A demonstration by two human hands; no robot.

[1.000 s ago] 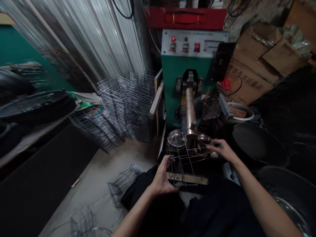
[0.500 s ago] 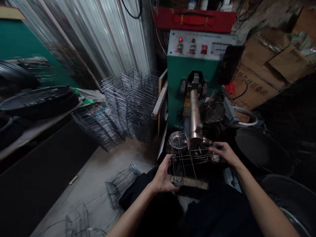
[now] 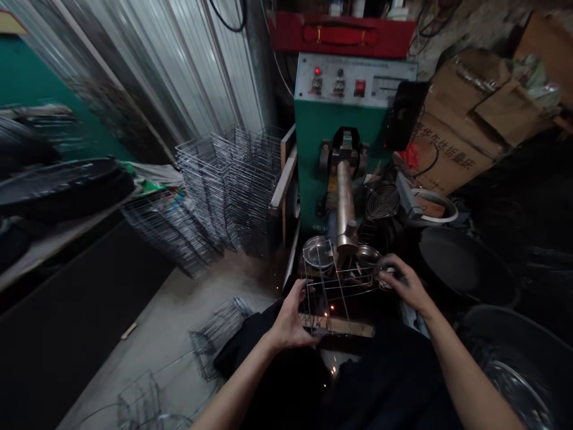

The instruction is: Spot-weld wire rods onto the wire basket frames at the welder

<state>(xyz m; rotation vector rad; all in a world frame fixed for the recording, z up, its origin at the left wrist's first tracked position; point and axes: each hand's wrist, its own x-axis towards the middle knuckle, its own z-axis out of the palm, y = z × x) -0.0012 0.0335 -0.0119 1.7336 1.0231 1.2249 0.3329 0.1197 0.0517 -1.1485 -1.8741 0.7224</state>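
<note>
My left hand [image 3: 293, 322] is closed on the left side of a wire frame [image 3: 324, 292], an open cage of thin metal rods, with the thumb above and the fingers below. The frame's far side reaches under the tip of a welding machine's metal arm [image 3: 346, 206]. My right hand [image 3: 403, 280] is at the frame's right end, fingers curled in; what they hold, if anything, I cannot make out. Orange sparks [image 3: 329, 311] fall below the frame. Two shiny round metal dishes sit by the arm's tip, one being the left dish [image 3: 317, 252].
A green machine [image 3: 308, 149] with a lit red lamp stands ahead. Stacked wire frames [image 3: 228, 191] lean to its left. More wire pieces [image 3: 219, 334] lie on the floor. Dark round pans [image 3: 465, 266] and a cardboard box [image 3: 452, 149] are at the right.
Sparks have appeared below the wire frame. My right hand's fingers have curled further in at the frame's right end. The view has shifted slightly; my left hand still holds the frame.
</note>
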